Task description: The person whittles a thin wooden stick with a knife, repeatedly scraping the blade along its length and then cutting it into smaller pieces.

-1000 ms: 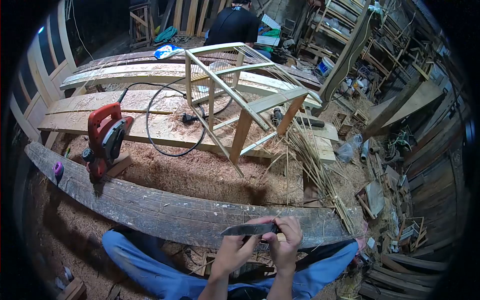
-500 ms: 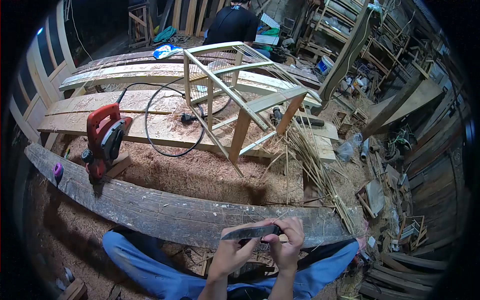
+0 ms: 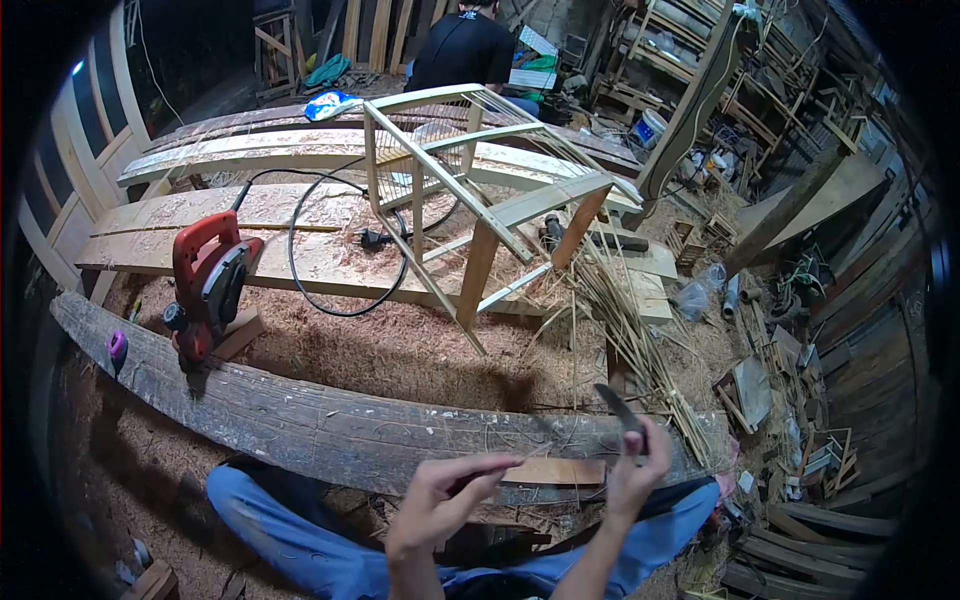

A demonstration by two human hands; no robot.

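My right hand [image 3: 636, 472] is wrapped round the handle of a dark, curved knife [image 3: 617, 405], its blade pointing up and to the left. To the left, my left hand [image 3: 440, 505] has its thumb and fingers pinched together on something thin that I cannot make out. Both hands are above the near edge of the worn grey plank [image 3: 370, 435]. Between them, a light-brown wood piece [image 3: 555, 471] lies on the plank. Beyond the plank a wooden frame with thin slats [image 3: 455, 180] rests tilted on boards.
A red power planer [image 3: 208, 285] stands at the left, its black cable looping over the boards [image 3: 150, 215]. A purple ring-shaped object [image 3: 117, 345] lies near it. Thin bamboo strips [image 3: 640, 340] lean at the right. A person in black [image 3: 465, 50] is at the back.
My hands have moved apart. The knife has gone right and up with my right hand, and its blade now points upward. The light-brown wood piece on the plank has come into view.
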